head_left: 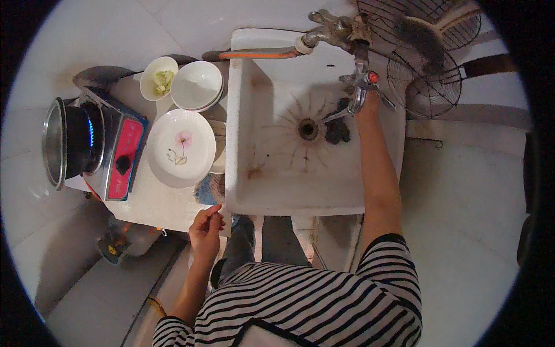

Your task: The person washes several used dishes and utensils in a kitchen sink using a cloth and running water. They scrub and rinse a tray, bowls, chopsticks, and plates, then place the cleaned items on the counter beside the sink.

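My right hand reaches to the metal tap over the white ceramic sink; the tap hides most of its fingers, so its grip cannot be made out. Water runs from the spout near the drain. Beside the sink's left front corner is my left hand, fingers curled and nothing seen in it. On the counter left of the sink lie a plate with a pink flower, stacked white bowls and a bowl of pale green chopped food.
A gas stove burns with a blue flame under a dark pot with a glass lid at the left. Wire strainers hang on the wall at the right. An orange-striped hose joins the pipework above the sink.
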